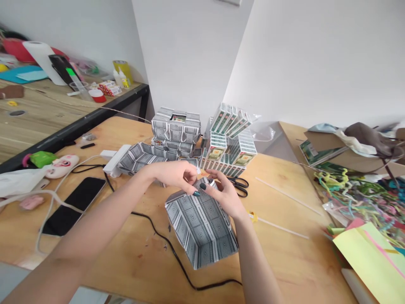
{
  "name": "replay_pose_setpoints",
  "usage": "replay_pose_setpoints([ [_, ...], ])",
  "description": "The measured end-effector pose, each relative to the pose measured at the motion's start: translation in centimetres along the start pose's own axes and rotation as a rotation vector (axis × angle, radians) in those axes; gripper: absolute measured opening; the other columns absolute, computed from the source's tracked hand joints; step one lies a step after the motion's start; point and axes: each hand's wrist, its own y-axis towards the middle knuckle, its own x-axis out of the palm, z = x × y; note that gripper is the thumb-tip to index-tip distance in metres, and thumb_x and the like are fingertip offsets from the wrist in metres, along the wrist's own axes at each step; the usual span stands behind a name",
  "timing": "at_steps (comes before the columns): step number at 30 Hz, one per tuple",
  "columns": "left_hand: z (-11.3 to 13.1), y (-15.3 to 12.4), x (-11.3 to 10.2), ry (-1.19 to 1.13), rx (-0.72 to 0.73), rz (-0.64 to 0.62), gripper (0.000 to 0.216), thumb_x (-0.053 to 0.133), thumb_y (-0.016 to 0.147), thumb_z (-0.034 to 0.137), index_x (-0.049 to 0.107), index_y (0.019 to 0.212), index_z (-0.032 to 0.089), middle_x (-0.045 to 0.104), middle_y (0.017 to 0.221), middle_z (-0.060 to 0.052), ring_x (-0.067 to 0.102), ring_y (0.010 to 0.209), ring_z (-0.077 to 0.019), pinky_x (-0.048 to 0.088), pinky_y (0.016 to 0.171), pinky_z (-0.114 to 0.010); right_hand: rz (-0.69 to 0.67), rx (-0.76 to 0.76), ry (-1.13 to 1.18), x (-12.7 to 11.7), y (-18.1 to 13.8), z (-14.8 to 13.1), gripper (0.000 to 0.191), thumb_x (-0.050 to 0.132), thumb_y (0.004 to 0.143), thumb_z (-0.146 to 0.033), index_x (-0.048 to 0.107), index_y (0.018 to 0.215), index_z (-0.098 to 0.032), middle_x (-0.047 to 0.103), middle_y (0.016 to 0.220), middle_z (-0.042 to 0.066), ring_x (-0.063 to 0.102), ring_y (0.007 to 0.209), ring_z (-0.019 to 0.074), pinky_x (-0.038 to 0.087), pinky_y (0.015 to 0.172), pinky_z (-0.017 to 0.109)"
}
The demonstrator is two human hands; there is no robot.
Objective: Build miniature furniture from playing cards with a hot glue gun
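A grey patterned open box of folded cards tilts toward me above the table. My right hand grips its far rim, thumb on the inside and fingers behind. Beside it, my left hand is closed at the same rim, its fingers curled and its thumb tip against the inner wall. The hands partly hide the rim, and what lies behind the left fingers is hard to see. Behind my left hand sits another open card box with the same pattern.
Card structures and stacked small card packs stand at the back. Black scissors and a glue gun's yellow nozzle with a white stick lie right. A phone, black cable and power strip occupy the left.
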Motion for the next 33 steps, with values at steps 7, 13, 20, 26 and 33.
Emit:
replay_pose_setpoints([
  [7, -2.0, 0.7, 1.2, -0.107, -0.138, 0.042, 0.027, 0.069, 0.059, 0.031, 0.047, 0.051, 0.018, 0.051, 0.051, 0.004, 0.044, 0.045, -0.0089, 0.028, 0.043, -0.021, -0.046, 0.050, 0.100, -0.2, 1.3, 1.5, 0.049, 0.068, 0.069, -0.039, 0.050, 0.111, -0.022, 0.057, 0.101, 0.003, 0.058, 0.079, 0.0128, 0.046, 0.070, 0.026],
  [13, -4.3, 0.0, 2.5, -0.416, -0.361, 0.232, 0.022, 0.071, 0.057, 0.034, 0.056, 0.052, 0.018, 0.055, 0.055, 0.002, 0.054, 0.054, -0.0139, 0.043, 0.051, -0.024, 0.150, 0.016, 0.028, -1.3, -0.1, 1.8, 0.038, 0.063, 0.073, -0.043, 0.056, 0.104, -0.021, 0.061, 0.107, 0.007, 0.061, 0.092, 0.0173, 0.049, 0.075, 0.029],
  [20, -5.9, -1.5, 4.6, -0.706, -0.422, 0.571, 0.018, 0.068, 0.060, 0.034, 0.063, 0.062, 0.016, 0.065, 0.068, -0.002, 0.060, 0.066, -0.0162, 0.048, 0.062, -0.026, 0.571, 0.174, -0.270, -4.4, -5.7, 2.1, 0.039, 0.055, 0.075, -0.051, 0.059, 0.097, -0.019, 0.067, 0.088, 0.007, 0.063, 0.075, 0.0191, 0.048, 0.064, 0.031],
  [26, -5.6, -0.9, 7.9, -0.856, -0.426, 0.784, 0.031, 0.072, 0.056, 0.037, 0.049, 0.056, 0.017, 0.062, 0.066, 0.000, 0.060, 0.069, -0.0161, 0.049, 0.065, -0.028, 0.514, 0.670, -0.837, -6.7, -9.8, 7.2, 0.040, 0.047, 0.074, -0.056, 0.061, 0.080, -0.018, 0.067, 0.083, 0.012, 0.062, 0.082, 0.0268, 0.045, 0.068, 0.034],
  [33, -6.5, 0.1, 9.1, -0.940, -0.395, 0.794, 0.032, 0.072, 0.058, 0.035, 0.045, 0.061, 0.017, 0.056, 0.065, 0.003, 0.057, 0.064, -0.0128, 0.049, 0.066, -0.029, 0.494, 0.697, -1.118, -5.8, -10.6, 11.5, 0.059, 0.046, 0.075, -0.060, 0.059, 0.099, -0.008, 0.061, 0.100, 0.024, 0.054, 0.106, 0.0352, 0.040, 0.085, 0.042],
])
